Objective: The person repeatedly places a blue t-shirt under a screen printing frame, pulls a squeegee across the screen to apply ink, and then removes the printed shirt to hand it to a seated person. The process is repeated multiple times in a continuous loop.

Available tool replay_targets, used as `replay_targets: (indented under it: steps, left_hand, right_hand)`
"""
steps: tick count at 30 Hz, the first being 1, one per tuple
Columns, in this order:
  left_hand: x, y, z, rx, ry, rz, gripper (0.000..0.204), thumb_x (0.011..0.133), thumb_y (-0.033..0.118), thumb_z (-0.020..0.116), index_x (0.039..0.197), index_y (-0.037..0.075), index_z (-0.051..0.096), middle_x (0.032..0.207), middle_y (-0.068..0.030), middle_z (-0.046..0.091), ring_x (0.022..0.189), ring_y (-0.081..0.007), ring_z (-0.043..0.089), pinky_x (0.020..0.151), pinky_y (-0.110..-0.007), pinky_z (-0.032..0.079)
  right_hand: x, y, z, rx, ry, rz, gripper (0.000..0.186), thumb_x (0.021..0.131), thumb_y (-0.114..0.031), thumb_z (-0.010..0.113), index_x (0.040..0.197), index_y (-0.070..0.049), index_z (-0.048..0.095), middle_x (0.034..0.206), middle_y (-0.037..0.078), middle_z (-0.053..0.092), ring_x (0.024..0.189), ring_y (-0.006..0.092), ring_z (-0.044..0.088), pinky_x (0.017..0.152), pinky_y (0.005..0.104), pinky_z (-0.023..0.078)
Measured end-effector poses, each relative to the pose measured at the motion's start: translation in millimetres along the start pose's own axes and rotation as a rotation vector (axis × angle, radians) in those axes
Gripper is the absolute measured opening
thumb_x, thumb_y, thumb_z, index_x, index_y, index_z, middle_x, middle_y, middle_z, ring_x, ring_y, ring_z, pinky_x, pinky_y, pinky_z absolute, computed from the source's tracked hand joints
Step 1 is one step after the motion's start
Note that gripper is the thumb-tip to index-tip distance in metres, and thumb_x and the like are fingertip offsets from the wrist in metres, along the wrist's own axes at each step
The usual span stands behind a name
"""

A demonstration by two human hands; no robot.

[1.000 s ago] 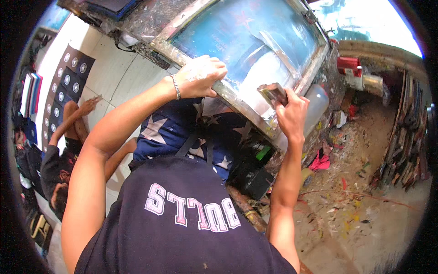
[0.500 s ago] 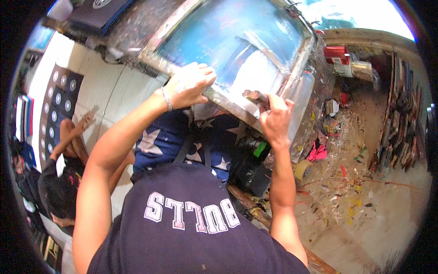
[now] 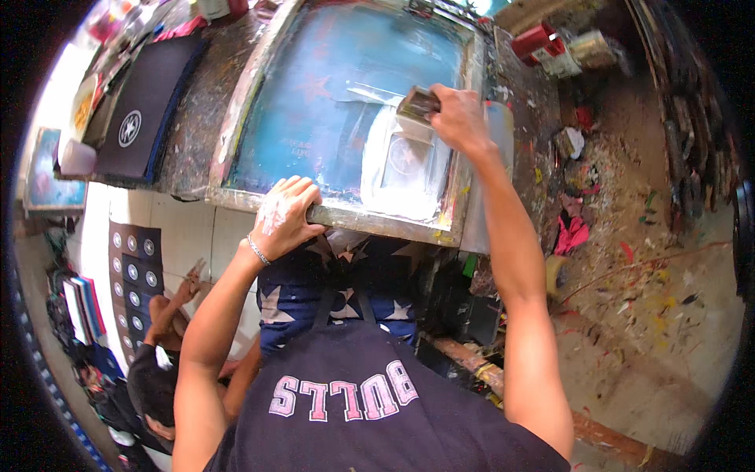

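A screen-printing frame [image 3: 334, 217] with wooden sides and blue mesh [image 3: 275, 118] lies on the table before me. My left hand [image 3: 288, 211], smeared with white, is closed over its near edge. My right hand [image 3: 462, 119] grips a wooden squeegee [image 3: 418, 104], which stands tilted on the right half of the mesh. White ink [image 3: 381, 165] spreads around and nearer than the squeegee. Through a paler patch shows a round star emblem [image 3: 409, 155]. The squeegee's lower edge meets the mesh, though my fingers hide part of its handle.
Dark panels with a round white emblem [image 3: 130, 128] are stacked at the left of the table. Red and metal cans [image 3: 543, 43] stand beyond the frame at right. Scraps litter the floor [image 3: 613, 315]. Another person [image 3: 161, 377] sits low at left, near rows of printed pieces [image 3: 135, 271].
My right hand has carried the squeegee from the frame's near edge to farther up the mesh. My left hand remains on the near edge. The whole view has shifted and turned.
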State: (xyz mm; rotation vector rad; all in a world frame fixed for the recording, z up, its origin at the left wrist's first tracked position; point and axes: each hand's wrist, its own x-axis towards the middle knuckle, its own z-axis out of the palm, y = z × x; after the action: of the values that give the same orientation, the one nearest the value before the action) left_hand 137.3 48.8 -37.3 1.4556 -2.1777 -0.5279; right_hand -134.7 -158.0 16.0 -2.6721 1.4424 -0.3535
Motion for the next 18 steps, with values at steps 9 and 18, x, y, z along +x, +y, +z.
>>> replay_targets:
  steps: [9,18]
  left_hand:
    - [4.2,3.7,-2.6,0.019,-0.038,0.006,0.042,0.06,0.018,0.086,0.088,0.005,0.057,0.09,-0.0108,0.056,0.091,-0.0307,0.056,0.08,-0.041,0.044]
    - [2.0,6.2,-0.6,0.091,-0.037,0.017,0.039,0.064,0.019,0.084,0.089,0.005,0.059,0.091,-0.0108,0.058,0.093,-0.0304,0.057,0.083,-0.041,0.044]
  right_hand:
    - [-93.9,-46.8,9.5,0.151,0.051,-0.064,0.02,0.076,0.007,0.052,0.093,0.001,0.061,0.086,0.022,0.067,0.09,0.0395,0.065,0.087,0.0499,0.045]
    - [-136.8,-75.5,10.6,0.019,0.117,-0.072,0.016,0.082,-0.003,0.055,0.096,-0.002,0.062,0.095,0.016,0.068,0.093,0.0317,0.063,0.09,0.0414,0.046]
